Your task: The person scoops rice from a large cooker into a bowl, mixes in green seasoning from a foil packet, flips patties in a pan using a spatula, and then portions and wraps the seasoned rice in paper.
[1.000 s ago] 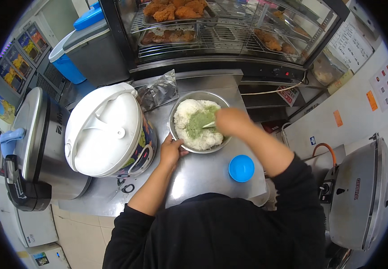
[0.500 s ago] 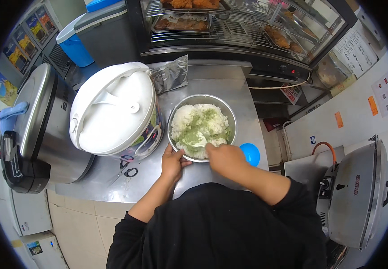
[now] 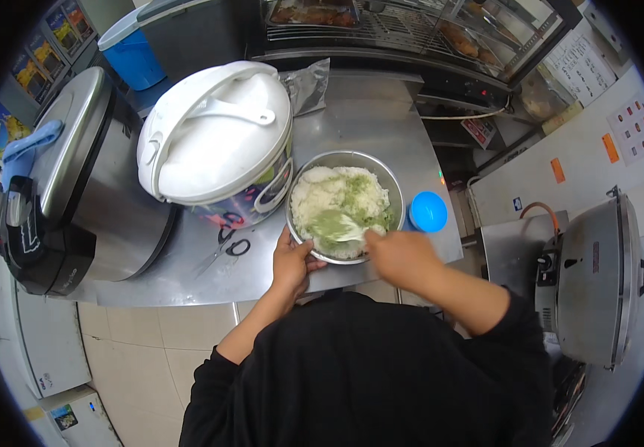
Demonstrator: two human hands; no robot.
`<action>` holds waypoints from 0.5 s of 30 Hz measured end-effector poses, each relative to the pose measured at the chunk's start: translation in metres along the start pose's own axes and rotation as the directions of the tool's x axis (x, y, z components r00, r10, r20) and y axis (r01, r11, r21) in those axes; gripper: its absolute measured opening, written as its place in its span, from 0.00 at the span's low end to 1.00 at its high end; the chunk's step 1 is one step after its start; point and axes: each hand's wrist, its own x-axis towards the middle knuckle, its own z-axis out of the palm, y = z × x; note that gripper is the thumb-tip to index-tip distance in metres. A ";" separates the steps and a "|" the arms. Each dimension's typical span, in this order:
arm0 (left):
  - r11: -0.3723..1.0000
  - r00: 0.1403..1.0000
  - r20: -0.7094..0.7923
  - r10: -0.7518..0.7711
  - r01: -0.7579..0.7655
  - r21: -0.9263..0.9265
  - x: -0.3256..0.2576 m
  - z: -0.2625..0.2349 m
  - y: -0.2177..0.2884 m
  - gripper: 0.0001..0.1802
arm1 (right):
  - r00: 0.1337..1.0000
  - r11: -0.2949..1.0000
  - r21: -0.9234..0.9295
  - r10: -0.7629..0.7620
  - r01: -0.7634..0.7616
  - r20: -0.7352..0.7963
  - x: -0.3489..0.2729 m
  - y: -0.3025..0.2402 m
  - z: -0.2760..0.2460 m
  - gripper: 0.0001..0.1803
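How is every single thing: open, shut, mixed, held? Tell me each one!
Metal bowl: upright, left hand against its side.
Rice: patchy green and white, not evenly mixed.
White spoon: in the rice, held in the right hand.
Blue cup: upright, open on top.
Scissors: lying on the table.
Flowery pot: white lid on.
Steel cooker: metal lid shut.
Blue cloth: draped over the steel cooker.
Glass cabinet: food inside.

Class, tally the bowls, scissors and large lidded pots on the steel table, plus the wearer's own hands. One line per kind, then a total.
Bowls: 2 (steel bowl, blue bowl)
Scissors: 1 pair
Large lidded pots: 2 (white-lidded pot, steel-sided pot)
Hands: 2 (left hand, right hand)
Total: 7
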 end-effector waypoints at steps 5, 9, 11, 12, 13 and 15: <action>0.992 0.997 0.077 0.029 -0.038 0.117 -0.015 -0.015 -0.005 0.26 | 0.986 0.988 -0.074 0.139 -0.132 0.096 0.013 -0.016 -0.005 0.11; 0.975 0.992 0.128 0.002 -0.030 0.219 -0.019 -0.021 0.000 0.26 | 0.961 0.961 -0.065 0.271 -0.268 0.052 0.029 -0.016 0.020 0.15; 0.988 0.995 0.099 0.014 -0.029 0.151 -0.019 -0.023 0.001 0.25 | 0.960 0.960 0.004 0.279 -0.280 0.023 0.019 -0.009 0.012 0.16; 0.989 0.995 0.101 0.011 -0.026 0.147 -0.019 -0.025 0.002 0.25 | 0.963 0.961 0.068 0.269 -0.269 0.001 0.011 -0.009 0.003 0.18; 0.989 0.996 0.094 0.007 -0.021 0.144 -0.019 -0.027 0.002 0.25 | 0.961 0.965 0.072 0.259 -0.253 -0.100 -0.002 -0.015 -0.007 0.20; 0.990 0.995 0.100 0.010 -0.024 0.136 -0.020 -0.029 0.005 0.24 | 0.961 0.984 0.012 0.176 -0.178 -0.215 -0.030 -0.027 -0.015 0.20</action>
